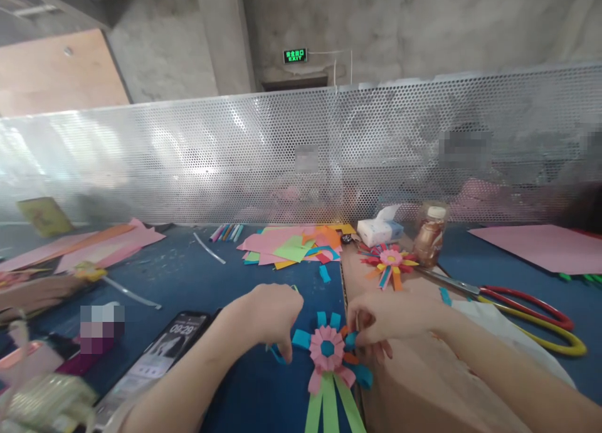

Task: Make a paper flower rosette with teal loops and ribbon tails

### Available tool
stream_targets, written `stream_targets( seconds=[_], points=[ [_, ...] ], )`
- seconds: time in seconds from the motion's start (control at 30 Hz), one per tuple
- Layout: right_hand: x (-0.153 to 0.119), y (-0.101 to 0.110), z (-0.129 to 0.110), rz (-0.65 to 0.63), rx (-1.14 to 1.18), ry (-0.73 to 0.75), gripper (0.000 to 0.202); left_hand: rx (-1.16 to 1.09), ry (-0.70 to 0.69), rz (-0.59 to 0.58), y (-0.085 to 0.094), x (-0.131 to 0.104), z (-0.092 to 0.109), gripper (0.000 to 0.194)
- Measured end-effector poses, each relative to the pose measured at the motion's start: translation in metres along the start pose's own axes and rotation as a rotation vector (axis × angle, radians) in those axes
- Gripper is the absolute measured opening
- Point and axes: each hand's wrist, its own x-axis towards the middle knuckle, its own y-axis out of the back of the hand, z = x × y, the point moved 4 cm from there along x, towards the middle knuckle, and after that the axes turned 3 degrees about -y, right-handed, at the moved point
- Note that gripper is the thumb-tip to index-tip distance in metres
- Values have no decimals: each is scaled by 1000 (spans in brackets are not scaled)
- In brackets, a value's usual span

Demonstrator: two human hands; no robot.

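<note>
A paper rosette (328, 350) lies in front of me, with a pleated pink centre, a blue middle, blue and orange loops around it and green strips trailing toward me. My right hand (385, 323) is at its right side, fingertips closed on a blue paper loop (350, 340) at the edge. To the left of the rosette, my left hand (270, 314) is curled closed. A curved blue paper strip (276, 355) shows under its thumb and appears held there; the fingers hide most of it. A bit of green shows beside its knuckles.
Coloured paper sheets (291, 248), markers (227, 233) and a perforated metal screen (282, 157) are ahead. On the right are another rosette (391, 260), a tissue box (380, 231), a bottle (430, 235) and scissors (527, 307). A phone (155, 364) lies left.
</note>
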Motion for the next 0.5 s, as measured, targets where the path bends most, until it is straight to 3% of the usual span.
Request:
stream_targets(
  seconds=[0.17,0.33,0.5],
  points=[
    [-1,7,4,-57,69,-39,26,148,107,-49,1,10,15,36],
    [11,22,24,176,422,-5,22,81,105,-59,-8,21,17,25],
    [31,18,48,345,668,-17,21,88,75,-59,-17,25,15,27]
  ],
)
